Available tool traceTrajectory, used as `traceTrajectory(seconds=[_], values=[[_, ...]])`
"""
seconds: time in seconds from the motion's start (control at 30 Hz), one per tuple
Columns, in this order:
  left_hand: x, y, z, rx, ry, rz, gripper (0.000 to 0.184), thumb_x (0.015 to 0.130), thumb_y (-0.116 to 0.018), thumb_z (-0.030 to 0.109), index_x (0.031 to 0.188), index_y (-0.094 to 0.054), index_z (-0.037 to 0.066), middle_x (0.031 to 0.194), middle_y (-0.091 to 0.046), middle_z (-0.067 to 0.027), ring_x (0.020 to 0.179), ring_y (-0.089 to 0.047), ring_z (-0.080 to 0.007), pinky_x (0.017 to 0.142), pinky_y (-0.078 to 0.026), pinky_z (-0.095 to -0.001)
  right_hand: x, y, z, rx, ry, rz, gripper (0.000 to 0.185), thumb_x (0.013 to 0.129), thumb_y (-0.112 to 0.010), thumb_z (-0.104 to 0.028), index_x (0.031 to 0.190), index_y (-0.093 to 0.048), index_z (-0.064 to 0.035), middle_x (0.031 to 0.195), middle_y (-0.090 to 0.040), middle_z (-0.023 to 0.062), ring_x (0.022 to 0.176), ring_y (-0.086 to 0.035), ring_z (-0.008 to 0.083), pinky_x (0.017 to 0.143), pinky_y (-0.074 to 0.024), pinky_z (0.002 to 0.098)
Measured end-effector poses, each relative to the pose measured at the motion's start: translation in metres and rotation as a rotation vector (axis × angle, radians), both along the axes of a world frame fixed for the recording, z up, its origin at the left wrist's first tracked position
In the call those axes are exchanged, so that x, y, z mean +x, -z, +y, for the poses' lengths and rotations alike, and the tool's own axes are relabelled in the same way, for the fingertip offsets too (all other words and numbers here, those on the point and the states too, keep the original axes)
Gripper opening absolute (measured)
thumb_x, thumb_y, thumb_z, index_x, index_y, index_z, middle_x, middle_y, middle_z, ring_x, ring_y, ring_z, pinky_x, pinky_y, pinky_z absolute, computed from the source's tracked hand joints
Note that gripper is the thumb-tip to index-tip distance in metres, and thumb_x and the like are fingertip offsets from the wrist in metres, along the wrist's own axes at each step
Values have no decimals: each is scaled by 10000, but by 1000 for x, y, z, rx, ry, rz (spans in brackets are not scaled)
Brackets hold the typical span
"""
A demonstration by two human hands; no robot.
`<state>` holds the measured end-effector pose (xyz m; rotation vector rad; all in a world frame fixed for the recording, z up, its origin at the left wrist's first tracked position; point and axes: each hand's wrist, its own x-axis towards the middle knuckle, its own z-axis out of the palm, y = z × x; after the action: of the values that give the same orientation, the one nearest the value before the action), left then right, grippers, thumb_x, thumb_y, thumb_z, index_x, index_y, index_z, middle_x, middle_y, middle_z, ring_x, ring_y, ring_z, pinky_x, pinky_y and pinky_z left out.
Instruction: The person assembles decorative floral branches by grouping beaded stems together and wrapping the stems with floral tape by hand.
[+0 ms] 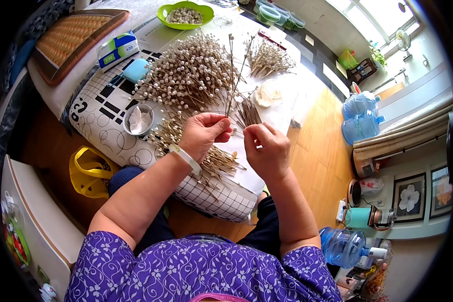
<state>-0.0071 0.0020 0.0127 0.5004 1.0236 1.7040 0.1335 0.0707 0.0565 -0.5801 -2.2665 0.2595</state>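
Observation:
My left hand [205, 133] pinches the lower end of a thin dark stem [231, 75] that stands upright above the table. To its right, my right hand [268, 150] has its fingers closed beside the ends of a bunch of bare brown stems [248, 112]; what it grips is too small to tell. A large heap of white-tipped stems [191, 70] lies beyond my left hand, and more stems [211, 160] lie under my left wrist. A smaller white-tipped bunch [272, 58] is at the back right. A cream-coloured round item [268, 94] sits beyond my right hand.
The patterned table cover [105, 133] holds a round tin [138, 120], a light blue item [135, 70], a tissue pack [118, 49] and a green bowl [185, 15]. A yellow bag [88, 173] is left of my knees. Water bottles [361, 125] stand at the right.

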Motion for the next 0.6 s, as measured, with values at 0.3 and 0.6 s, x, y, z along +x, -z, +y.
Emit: traceTrajectory(seconds=[0.3,0.6], values=[[3,2,2,12,-45,49,144,782,-635,153,852,-610,30,697,-616,-40,498,-461,-41,433,-360,-158,-9,3,-14,-116,-69,0,137,697,-574,-32,614,-466,-50,545,-494,93,474,-515,257,436,-409,337],[4,1,2,23,-51,15,135,781,-636,150,851,-615,37,700,-612,-18,504,-458,-33,441,-359,-153,-19,17,-18,-159,-65,-20,88,700,-598,-34,677,-513,-30,566,-542,104,471,-542,218,455,-432,295]])
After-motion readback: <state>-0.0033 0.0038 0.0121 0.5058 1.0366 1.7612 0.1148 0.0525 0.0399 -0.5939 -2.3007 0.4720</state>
